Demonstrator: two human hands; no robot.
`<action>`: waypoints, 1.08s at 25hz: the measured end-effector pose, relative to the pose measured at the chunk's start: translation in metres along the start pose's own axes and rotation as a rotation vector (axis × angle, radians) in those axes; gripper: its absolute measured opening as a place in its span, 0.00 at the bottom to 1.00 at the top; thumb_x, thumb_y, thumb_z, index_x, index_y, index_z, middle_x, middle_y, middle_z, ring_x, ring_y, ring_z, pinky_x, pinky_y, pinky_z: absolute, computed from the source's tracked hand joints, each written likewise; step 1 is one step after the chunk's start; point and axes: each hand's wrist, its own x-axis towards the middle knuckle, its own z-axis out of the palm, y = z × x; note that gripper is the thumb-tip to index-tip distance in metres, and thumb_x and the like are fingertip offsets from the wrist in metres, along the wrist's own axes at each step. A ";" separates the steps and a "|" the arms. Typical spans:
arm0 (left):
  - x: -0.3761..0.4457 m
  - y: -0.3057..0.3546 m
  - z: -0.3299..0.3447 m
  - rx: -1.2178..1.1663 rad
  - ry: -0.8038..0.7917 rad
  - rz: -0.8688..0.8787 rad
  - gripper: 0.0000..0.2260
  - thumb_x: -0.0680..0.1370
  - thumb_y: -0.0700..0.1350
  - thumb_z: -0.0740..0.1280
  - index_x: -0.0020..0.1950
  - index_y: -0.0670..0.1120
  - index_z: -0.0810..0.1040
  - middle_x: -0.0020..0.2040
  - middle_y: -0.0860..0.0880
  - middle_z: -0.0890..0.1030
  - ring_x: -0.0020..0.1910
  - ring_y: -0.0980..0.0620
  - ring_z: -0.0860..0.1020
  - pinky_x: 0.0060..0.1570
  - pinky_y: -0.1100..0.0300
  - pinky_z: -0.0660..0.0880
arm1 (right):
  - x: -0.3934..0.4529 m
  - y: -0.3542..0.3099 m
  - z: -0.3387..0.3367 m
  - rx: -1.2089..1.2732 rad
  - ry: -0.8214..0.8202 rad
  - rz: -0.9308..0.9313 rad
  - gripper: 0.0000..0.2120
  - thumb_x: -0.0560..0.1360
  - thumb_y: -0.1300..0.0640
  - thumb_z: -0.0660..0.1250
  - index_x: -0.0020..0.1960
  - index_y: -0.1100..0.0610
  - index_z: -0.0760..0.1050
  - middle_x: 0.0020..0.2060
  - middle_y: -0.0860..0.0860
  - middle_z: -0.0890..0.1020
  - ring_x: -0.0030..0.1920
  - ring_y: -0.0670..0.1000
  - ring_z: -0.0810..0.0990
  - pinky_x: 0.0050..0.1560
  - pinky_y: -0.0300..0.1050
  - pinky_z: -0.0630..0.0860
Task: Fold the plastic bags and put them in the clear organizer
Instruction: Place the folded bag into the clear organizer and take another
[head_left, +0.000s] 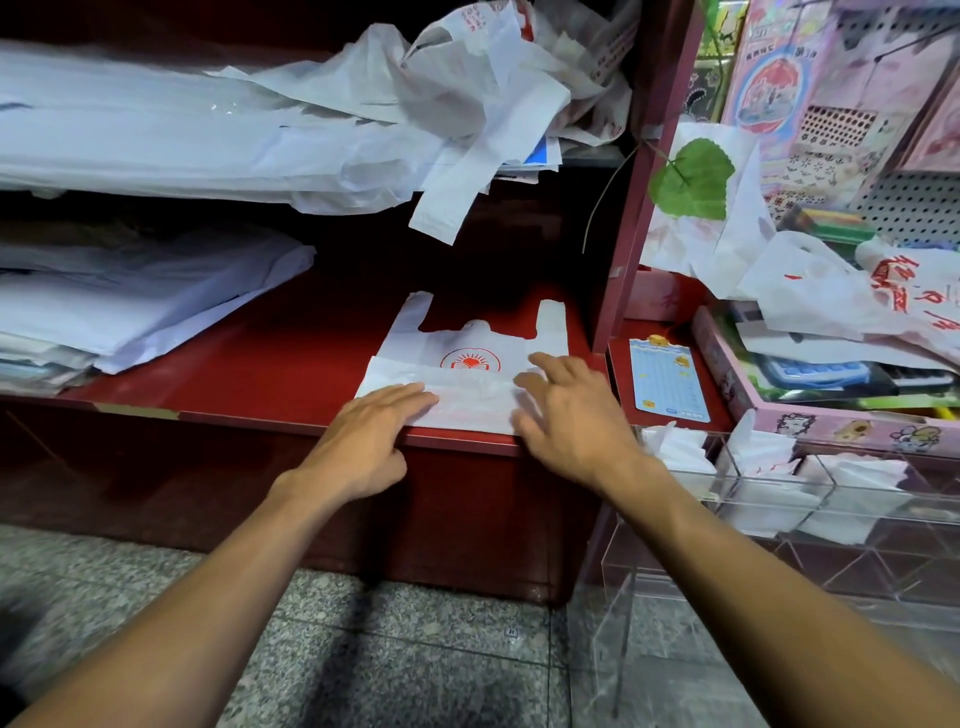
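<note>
A: Bag (470, 358) lies flat on the red shelf (270, 374), handles pointing away, bottom edge already turned up over the logo. Step?

B: Mid-fold. Left hand (363, 441) flat on the fold's left end, fingers straight. Right hand (563, 410) on the right end, fingers spread and slightly bent, pressing, not gripping. Hands apart, bag between them.

A: Next?

B: Probably crease it, then fold again until it's narrow enough for a slot. Organizer (779, 499) sits just right, below the shelf edge, some folded bags already inside.

A: Risk?

B: Thin plastic likely springs open if released.
</note>
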 end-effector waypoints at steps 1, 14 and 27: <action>-0.002 -0.001 -0.001 0.020 0.017 -0.009 0.37 0.69 0.35 0.68 0.76 0.55 0.65 0.79 0.52 0.60 0.77 0.52 0.59 0.70 0.57 0.57 | -0.001 -0.002 0.005 0.034 -0.136 -0.002 0.31 0.79 0.38 0.58 0.77 0.52 0.61 0.78 0.55 0.57 0.77 0.58 0.56 0.74 0.54 0.55; -0.018 -0.044 0.006 0.040 0.224 -0.074 0.33 0.67 0.34 0.71 0.69 0.56 0.75 0.57 0.59 0.70 0.52 0.55 0.62 0.46 0.57 0.56 | -0.019 0.026 0.017 0.039 -0.076 -0.067 0.32 0.72 0.45 0.72 0.72 0.50 0.67 0.66 0.48 0.71 0.64 0.56 0.69 0.63 0.53 0.69; -0.017 -0.049 -0.002 -0.647 0.377 -0.311 0.13 0.69 0.62 0.67 0.47 0.57 0.83 0.47 0.59 0.85 0.54 0.53 0.81 0.65 0.38 0.69 | -0.010 0.039 0.005 0.821 0.080 0.328 0.10 0.78 0.52 0.67 0.46 0.56 0.83 0.40 0.48 0.85 0.40 0.43 0.79 0.47 0.45 0.77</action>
